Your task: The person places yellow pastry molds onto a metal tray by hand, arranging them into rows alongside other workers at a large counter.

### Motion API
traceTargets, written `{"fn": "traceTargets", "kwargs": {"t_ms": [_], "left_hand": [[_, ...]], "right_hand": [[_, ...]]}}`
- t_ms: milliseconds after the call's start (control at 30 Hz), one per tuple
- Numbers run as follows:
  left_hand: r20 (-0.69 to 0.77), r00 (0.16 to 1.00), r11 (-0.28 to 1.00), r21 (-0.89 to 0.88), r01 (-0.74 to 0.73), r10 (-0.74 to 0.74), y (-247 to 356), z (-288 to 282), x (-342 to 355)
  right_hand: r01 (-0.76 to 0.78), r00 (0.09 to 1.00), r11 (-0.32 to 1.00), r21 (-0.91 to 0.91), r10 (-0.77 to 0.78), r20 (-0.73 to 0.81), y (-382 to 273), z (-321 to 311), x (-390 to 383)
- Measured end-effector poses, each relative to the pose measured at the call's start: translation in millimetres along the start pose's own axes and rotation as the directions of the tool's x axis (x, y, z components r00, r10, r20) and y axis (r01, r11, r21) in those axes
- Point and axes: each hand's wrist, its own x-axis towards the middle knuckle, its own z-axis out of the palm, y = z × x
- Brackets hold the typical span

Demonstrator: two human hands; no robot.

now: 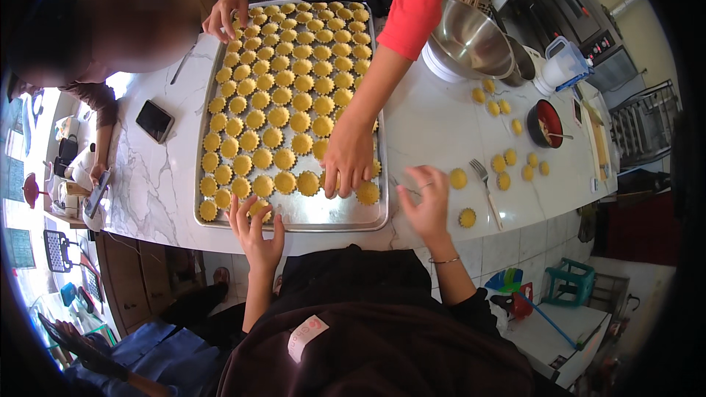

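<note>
A large metal baking tray (323,216) holds rows of small yellow fluted tart shells (284,182). At its near left edge my left hand (259,242) has its fingers spread, the tips beside a tart shell (259,209) in the front row; whether they touch it I cannot tell. My right hand (430,209) hovers just right of the tray, fingers bent but apart, with nothing visible in it. A co-worker in red sleeves leans in from the far side. One of their hands (351,156) reaches down over the front-right shells; the other hand (228,11) is at the far left corner.
Right on the marble table (419,132) lie a fork (487,192) and several loose shells (467,217). Behind stand a steel bowl (471,40), a jug (565,62) and a dark bowl (543,123) with a spoon. Left are a phone (154,120) and another person holding a device.
</note>
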Motion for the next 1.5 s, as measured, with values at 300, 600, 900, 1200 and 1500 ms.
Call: {"fn": "traceTargets", "kwargs": {"t_ms": [300, 600, 900, 1200, 1500], "left_hand": [[0.020, 1.000, 0.999, -0.034, -0.009, 0.009, 3, 3, 2], [-0.011, 1.000, 0.999, -0.042, 0.016, -0.016, -1, 3, -1], [0.069, 0.997, 0.997, -0.072, -0.024, 0.029, 16, 12, 3], [0.208, 0.972, 0.993, 0.017, -0.113, 0.107, 24, 30, 54], [0.387, 0.914, 0.991, 0.006, -0.132, 0.120, 27, 33, 55]], "right_hand": [[-0.301, 0.920, 0.912, -0.280, 0.355, 0.168, 75, -42, 0], [-0.288, 0.948, 0.957, -0.014, 0.287, 0.135, 42, -43, 14], [-0.011, 0.946, 0.922, 0.388, -0.116, 0.302, -71, 5, 11], [0.231, 0.836, 0.963, 0.141, -0.270, 0.477, -80, 46, 8], [0.156, 0.934, 0.926, 0.345, -0.252, 0.255, -69, 48, 33]]}}
